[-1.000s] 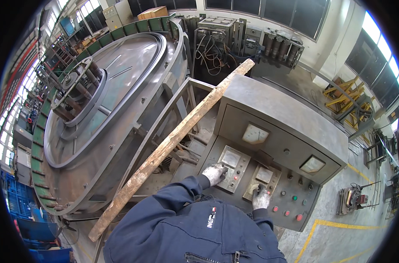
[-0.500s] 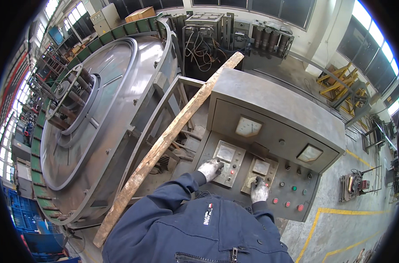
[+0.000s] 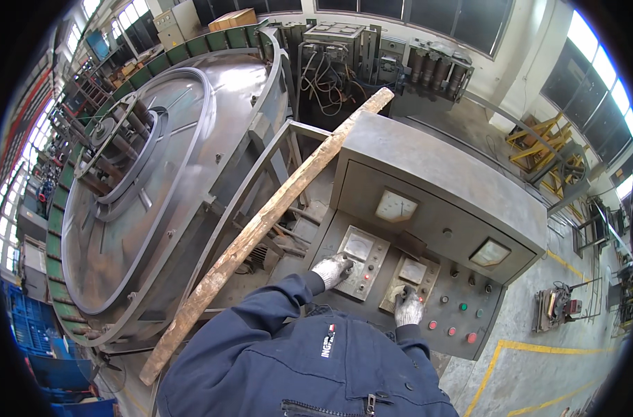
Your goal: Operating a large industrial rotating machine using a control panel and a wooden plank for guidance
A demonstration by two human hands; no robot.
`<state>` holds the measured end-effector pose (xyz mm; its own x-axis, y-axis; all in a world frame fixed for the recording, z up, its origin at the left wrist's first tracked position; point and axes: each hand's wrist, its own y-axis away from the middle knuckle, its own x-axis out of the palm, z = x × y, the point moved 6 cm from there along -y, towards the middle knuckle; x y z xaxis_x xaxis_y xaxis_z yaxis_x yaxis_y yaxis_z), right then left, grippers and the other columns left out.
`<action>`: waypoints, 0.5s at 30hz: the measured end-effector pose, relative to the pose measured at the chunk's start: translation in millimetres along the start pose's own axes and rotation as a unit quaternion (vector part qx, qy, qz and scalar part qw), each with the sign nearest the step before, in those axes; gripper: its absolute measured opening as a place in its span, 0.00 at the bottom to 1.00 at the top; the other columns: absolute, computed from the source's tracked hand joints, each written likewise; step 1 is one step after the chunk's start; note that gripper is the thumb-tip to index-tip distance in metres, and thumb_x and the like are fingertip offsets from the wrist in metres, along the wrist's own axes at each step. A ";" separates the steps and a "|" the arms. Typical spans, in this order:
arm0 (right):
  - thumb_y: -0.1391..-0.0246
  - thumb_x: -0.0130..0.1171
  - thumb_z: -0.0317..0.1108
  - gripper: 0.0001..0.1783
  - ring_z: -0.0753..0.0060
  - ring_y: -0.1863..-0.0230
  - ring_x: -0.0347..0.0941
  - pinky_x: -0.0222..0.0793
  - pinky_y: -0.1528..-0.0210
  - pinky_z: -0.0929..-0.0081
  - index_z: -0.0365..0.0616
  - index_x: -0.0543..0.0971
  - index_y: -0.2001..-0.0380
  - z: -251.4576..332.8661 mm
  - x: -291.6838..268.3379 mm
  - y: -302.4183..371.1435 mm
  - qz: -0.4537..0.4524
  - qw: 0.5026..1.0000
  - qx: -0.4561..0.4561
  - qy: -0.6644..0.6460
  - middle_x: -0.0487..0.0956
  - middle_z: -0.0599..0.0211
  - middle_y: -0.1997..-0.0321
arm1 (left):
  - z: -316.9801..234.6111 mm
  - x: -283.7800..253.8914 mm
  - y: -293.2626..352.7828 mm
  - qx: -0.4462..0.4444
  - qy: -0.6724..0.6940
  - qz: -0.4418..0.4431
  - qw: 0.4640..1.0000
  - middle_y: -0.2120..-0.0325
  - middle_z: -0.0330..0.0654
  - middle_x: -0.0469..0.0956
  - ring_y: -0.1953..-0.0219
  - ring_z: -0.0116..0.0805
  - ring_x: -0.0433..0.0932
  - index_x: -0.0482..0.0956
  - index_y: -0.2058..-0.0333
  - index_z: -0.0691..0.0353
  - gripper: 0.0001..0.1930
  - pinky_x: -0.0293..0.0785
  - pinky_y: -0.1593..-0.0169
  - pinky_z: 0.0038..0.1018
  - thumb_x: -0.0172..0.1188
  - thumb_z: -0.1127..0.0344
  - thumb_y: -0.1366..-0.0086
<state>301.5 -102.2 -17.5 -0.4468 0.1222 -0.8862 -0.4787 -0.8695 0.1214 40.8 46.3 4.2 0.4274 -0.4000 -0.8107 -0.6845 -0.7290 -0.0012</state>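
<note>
At the far left a large tilted steel drum [image 3: 142, 194] with a green segmented rim is seen, its round face turned toward the operator. A long rough wooden beam [image 3: 261, 229] is leaned diagonally between the drum's frame and the grey control console [image 3: 434, 174], its upper end resting near the console's top edge and its lower end by the floor.

The left hand [image 3: 332, 270], in a white work glove, is laid on the lower left meter panel [image 3: 358, 260] of the console's sloping face, the fingers curled down against a control beside a small red lamp; whether a knob is actually pinched cannot be told. The right hand [image 3: 407, 308], also gloved, is closed around a knob below the second small meter [image 3: 417, 271].

For this adjustment to be done well, each control would best be turned in small steps while the needle gauges are watched: the two small meters just above the hands, then the larger dial [image 3: 395, 206] and the right-hand dial [image 3: 489, 253] higher up. The row of coloured push buttons [image 3: 462, 323] lies just to the right of the right hand, so the wrist should be kept clear of them. The leaning beam is close to the left elbow and could be knocked.
</note>
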 end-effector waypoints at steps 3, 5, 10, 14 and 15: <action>0.42 0.65 0.36 0.18 0.49 0.51 0.83 0.78 0.47 0.57 0.45 0.80 0.49 9.7 -8.9 4.1 -0.008 1.000 -0.010 -0.007 0.85 0.53 0.54 | 1.9 2.1 1.6 -0.008 -0.005 0.020 1.000 0.57 0.53 0.78 0.55 0.57 0.80 0.82 0.58 0.58 0.09 0.77 0.50 0.47 0.61 0.63 0.34; 0.43 0.66 0.36 0.19 0.49 0.52 0.83 0.78 0.47 0.57 0.44 0.80 0.48 7.2 -7.1 3.5 -0.011 1.000 -0.012 -0.010 0.85 0.52 0.53 | 1.0 0.4 1.2 -0.004 -0.011 0.018 1.000 0.57 0.53 0.78 0.54 0.57 0.80 0.81 0.58 0.59 0.09 0.77 0.50 0.47 0.61 0.63 0.34; 0.43 0.67 0.36 0.21 0.51 0.52 0.83 0.78 0.47 0.58 0.45 0.80 0.47 8.4 -5.0 1.6 -0.010 1.000 -0.001 0.009 0.85 0.53 0.52 | -1.7 -1.1 1.6 -0.052 -0.048 0.046 0.996 0.55 0.54 0.78 0.54 0.57 0.81 0.81 0.59 0.59 0.12 0.77 0.50 0.49 0.63 0.59 0.35; 0.41 0.62 0.40 0.20 0.46 0.53 0.83 0.78 0.49 0.54 0.44 0.80 0.49 -0.7 -0.2 1.7 -0.022 1.000 -0.015 0.000 0.85 0.49 0.54 | -7.8 -5.6 0.5 -0.066 -0.068 0.058 0.994 0.54 0.54 0.78 0.52 0.56 0.81 0.81 0.59 0.59 0.15 0.78 0.48 0.48 0.66 0.54 0.37; 0.41 0.62 0.40 0.20 0.47 0.53 0.83 0.78 0.49 0.54 0.44 0.80 0.49 -1.0 0.7 1.7 -0.020 1.000 -0.014 0.004 0.85 0.49 0.54 | -9.0 -7.2 1.1 -0.071 -0.070 0.060 0.993 0.53 0.54 0.78 0.52 0.56 0.81 0.81 0.59 0.59 0.16 0.78 0.48 0.48 0.66 0.53 0.37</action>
<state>301.1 -104.1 -18.4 -0.4217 0.1532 -0.8937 -0.4750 -0.8769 0.0738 42.3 43.4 15.4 0.2551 -0.4149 -0.8734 -0.6316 -0.7554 0.1743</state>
